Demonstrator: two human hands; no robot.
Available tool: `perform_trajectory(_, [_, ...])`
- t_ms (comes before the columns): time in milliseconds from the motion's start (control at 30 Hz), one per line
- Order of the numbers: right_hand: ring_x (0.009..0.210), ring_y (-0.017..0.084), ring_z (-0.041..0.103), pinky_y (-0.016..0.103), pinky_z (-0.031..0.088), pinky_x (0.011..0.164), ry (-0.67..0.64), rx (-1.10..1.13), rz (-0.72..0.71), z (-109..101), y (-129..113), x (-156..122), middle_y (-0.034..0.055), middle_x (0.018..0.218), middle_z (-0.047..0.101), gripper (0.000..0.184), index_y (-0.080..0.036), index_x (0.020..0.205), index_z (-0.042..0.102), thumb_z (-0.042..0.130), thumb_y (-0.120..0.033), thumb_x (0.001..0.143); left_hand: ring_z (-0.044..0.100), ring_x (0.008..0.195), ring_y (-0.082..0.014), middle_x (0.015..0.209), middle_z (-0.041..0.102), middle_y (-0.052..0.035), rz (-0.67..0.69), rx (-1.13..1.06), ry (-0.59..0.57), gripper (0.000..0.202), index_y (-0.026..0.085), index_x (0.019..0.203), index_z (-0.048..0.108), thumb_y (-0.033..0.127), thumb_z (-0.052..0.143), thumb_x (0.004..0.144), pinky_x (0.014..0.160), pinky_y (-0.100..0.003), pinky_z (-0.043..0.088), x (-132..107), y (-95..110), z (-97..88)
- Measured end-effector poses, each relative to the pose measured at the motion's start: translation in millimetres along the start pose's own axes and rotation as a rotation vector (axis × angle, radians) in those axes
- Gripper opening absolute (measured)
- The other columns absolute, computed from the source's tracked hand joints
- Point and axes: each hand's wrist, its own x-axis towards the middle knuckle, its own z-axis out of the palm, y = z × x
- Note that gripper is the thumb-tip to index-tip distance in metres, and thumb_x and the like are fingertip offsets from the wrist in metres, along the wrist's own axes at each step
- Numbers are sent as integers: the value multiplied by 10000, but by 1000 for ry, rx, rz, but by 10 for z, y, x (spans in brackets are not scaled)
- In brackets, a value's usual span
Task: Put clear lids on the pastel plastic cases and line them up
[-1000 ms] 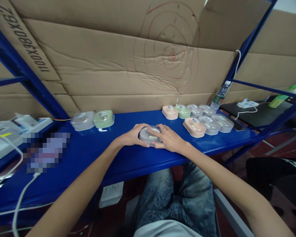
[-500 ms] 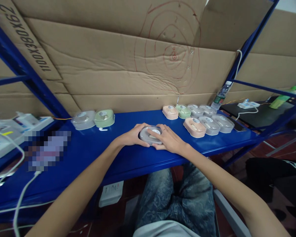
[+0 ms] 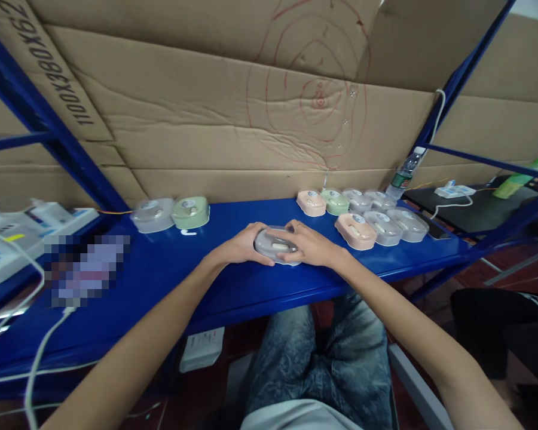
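Between my hands is a grey oval plastic box (image 3: 268, 242) with a clear domed lid and a small white bar on top. It rests on or just above the blue table, near the front edge. My left hand (image 3: 245, 243) wraps round its left end, the thumb along the near side. Around the right end curls my right hand (image 3: 314, 243), its fingers over the lid and near side, hiding that part. To the left stand a clear-lidded grey box (image 3: 153, 215) and a green one (image 3: 191, 212), with a small white hook (image 3: 189, 232) before them.
Several similar boxes, including a pink one (image 3: 355, 232), stand in two rows at the right, beside a water bottle (image 3: 405, 173). A cardboard wall (image 3: 183, 113) closes the back. At left are a blurred-out phone (image 3: 89, 272), a white cable (image 3: 42, 352) and power strips (image 3: 18, 257).
My right hand has shifted slightly to the right on the box and its thumb has moved off the lid top. The white bar now shows, while the round label is covered.
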Motion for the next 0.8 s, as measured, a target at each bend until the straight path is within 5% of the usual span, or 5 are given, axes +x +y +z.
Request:
perform_trajectory(333, [1217,327,524,512,477,1052,46,-49,-4,88,-36,-49,176,1352,514,681,-294,1623,439,639,-499,1005,589,1114,-337,1155,647,-65,63,74,-12,849,247,1220,642,582,974,514,983,-464,451,32,15,-14])
perform_trajectory(800, [1261,307,523,524,473,1113,102,112,33,202,55,-140,146,1391,451,687,-322,1628,425,631,-528,1005,593,1088,-337,1117,632,-56,-22,65,-50,783,241,1168,646,554,970,527,951,-465,469,3,185,-77])
